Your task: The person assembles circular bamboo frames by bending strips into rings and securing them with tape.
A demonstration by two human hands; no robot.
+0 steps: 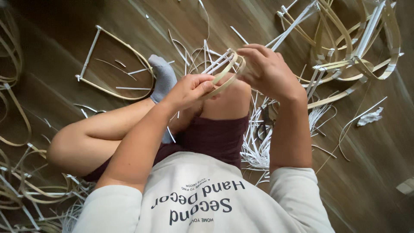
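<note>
Bamboo strip [224, 75], bent into a loop above the knee, was pinched by left hand [189, 88] fingers at its lower end and right hand [265, 71] fingers beside white ties [215, 62]; firm grip advisable, lest it spring open.

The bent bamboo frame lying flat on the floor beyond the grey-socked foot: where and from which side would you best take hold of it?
Probably the curved bamboo strip of the bent bamboo frame, near its bend beside the grey sock, coming from above. The frame lies flat on the wooden floor and the strip is thin, so a pinch across its width suits. The white straight bar closes the far end, tied at the corners.
</note>
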